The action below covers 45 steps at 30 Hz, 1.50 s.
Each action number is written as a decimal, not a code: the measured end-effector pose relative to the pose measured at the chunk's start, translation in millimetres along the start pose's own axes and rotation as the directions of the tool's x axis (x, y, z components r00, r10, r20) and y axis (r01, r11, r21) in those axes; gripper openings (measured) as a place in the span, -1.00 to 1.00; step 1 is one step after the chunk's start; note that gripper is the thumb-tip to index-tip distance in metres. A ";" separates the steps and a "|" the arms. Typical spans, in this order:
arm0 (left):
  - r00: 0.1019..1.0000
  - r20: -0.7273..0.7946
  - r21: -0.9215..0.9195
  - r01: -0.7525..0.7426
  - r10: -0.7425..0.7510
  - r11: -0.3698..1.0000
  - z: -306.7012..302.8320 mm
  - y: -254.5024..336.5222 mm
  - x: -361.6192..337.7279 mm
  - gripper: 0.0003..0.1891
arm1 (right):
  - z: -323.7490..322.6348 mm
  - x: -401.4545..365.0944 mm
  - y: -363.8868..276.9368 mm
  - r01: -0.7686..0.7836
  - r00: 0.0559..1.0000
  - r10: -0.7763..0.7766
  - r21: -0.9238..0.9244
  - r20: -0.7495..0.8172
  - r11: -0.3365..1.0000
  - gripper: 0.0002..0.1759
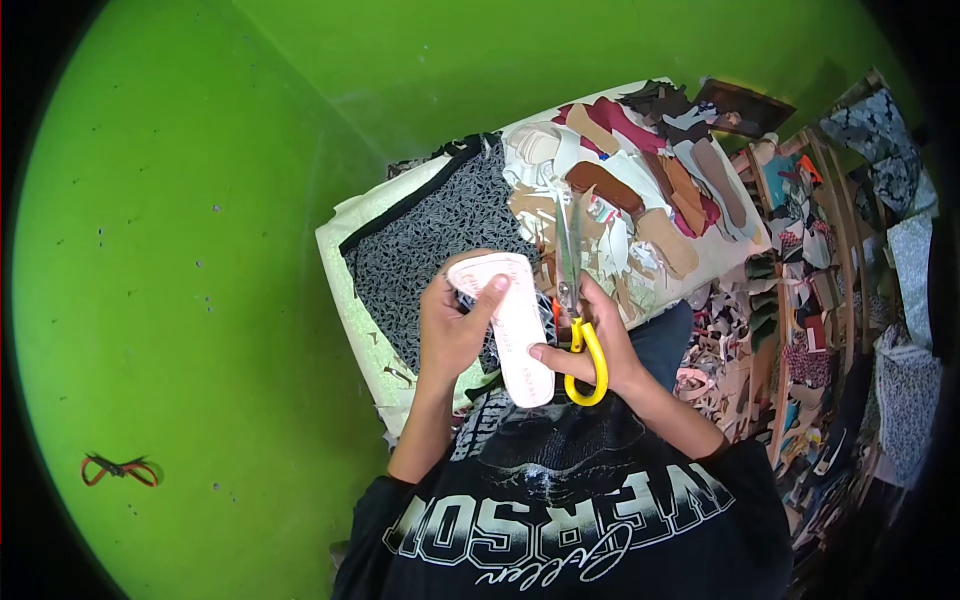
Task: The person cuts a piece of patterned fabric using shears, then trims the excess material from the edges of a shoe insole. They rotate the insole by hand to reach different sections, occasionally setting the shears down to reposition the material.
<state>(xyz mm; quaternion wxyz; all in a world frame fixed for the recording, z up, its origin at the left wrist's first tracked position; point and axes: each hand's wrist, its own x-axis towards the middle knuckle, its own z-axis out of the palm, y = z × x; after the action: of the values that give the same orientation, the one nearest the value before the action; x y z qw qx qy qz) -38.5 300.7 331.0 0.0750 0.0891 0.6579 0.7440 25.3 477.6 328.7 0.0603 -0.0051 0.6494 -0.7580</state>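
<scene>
My left hand (452,330) holds a pale pink sole-shaped template (512,325) against a piece of black-and-white patterned material (425,245), thumb across its upper end. My right hand (598,345) grips yellow-handled scissors (575,300), fingers through the loops. The blades point away from me, up along the template's right edge. Whether the blades are apart is hard to tell.
A cream board (345,270) carries the patterned sheet and a heap of cut sole shapes (640,190) in brown, white and maroon. Shelves of fabric and scraps (830,300) fill the right side. The floor is green (200,250), with a red-and-black band (120,468) lying at lower left.
</scene>
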 end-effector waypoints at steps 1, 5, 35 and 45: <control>0.999 -0.039 -0.008 -0.032 0.032 0.999 -5.0 -8.1 0.0 -0.77 | -4.4 -2.2 0.2 -0.067 0.998 0.068 -0.041 0.013 0.997 -0.36; 0.996 0.056 -0.037 0.077 -0.075 0.996 -31.6 -6.4 -1.8 -0.77 | -21.2 3.6 5.1 0.034 0.999 -0.038 -0.102 -0.035 0.994 -0.45; 0.972 -0.226 -0.291 -0.001 -0.067 0.957 12.5 9.6 -15.0 -0.06 | -12.5 -33.5 6.8 0.028 0.972 0.032 -0.249 0.233 0.968 -0.26; 0.915 -0.402 -0.297 -0.093 -0.036 0.950 41.6 -0.2 -20.5 0.04 | 4.1 -24.5 -2.7 -0.075 0.979 0.114 -0.217 0.169 0.973 0.04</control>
<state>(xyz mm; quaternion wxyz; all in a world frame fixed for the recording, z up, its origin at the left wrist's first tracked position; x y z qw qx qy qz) -8.9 336.2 335.1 -0.0600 -0.0689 0.5330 0.8412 49.8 476.4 333.7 0.1541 -0.0491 0.7171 -0.6779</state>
